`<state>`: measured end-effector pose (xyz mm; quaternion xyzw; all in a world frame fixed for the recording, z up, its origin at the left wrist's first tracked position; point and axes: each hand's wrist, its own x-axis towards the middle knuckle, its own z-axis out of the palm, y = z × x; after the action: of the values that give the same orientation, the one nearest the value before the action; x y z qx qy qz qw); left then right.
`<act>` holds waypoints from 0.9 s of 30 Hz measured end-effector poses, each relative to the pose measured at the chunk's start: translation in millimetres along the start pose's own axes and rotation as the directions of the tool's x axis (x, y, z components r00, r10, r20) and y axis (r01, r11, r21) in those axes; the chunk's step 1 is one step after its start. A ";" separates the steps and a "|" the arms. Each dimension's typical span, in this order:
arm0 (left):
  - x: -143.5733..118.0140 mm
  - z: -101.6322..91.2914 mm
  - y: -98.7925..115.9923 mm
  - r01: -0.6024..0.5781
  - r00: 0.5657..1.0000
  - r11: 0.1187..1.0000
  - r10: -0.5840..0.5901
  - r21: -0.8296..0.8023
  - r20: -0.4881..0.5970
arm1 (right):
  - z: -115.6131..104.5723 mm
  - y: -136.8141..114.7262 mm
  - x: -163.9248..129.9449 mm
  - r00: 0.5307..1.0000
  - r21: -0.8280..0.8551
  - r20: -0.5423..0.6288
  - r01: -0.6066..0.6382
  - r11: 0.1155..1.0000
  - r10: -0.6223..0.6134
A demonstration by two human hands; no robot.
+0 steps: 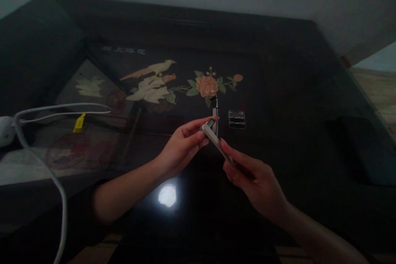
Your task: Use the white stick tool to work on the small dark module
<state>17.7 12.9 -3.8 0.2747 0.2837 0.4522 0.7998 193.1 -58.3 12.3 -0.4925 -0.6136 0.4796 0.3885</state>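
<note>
My right hand (250,175) grips a slim white device (216,142), like a remote control, held tilted above the dark glossy table (278,103). My left hand (182,144) pinches a small green-tipped battery (210,123) at the device's upper end. A white narrow piece (215,114), perhaps the device's cover, lies on the table just behind the hands. A small clear plastic pack (236,119) holding batteries lies to its right.
The table top has an inlaid bird (151,82) and flower (206,86) picture. A white cable (62,109) with a yellow tag (79,123) runs from a white plug (5,130) at the left. A lamp reflection (167,195) shines near me. A dark flat object (368,148) lies at the right.
</note>
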 end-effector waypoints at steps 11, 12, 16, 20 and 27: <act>-0.6 2.8 1.4 0.026 0.999 0.999 -0.027 -0.018 -0.024 | -6.9 6.7 8.3 0.995 -0.077 -0.083 -0.066 0.995 0.060; -0.6 3.0 1.5 0.030 0.999 0.999 -0.030 -0.020 -0.029 | -7.7 7.3 9.0 0.993 -0.081 -0.093 -0.076 0.994 0.069; -0.3 2.8 1.2 0.032 0.999 0.999 -0.033 -0.023 -0.030 | -8.8 7.5 10.5 0.992 -0.082 -0.105 -0.084 0.993 0.075; -0.1 2.8 0.9 0.020 1.000 1.000 -0.020 -0.024 -0.019 | -7.3 7.3 9.4 0.994 -0.064 -0.097 -0.062 0.996 0.056; -0.2 2.5 0.5 0.021 1.000 0.999 -0.021 -0.032 -0.007 | -4.4 3.7 5.6 0.999 -0.046 -0.035 -0.001 0.999 0.000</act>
<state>19.0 12.4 -1.7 0.2573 0.2822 0.4493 0.8076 196.9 -51.8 9.8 -0.5099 -0.6173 0.4567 0.3877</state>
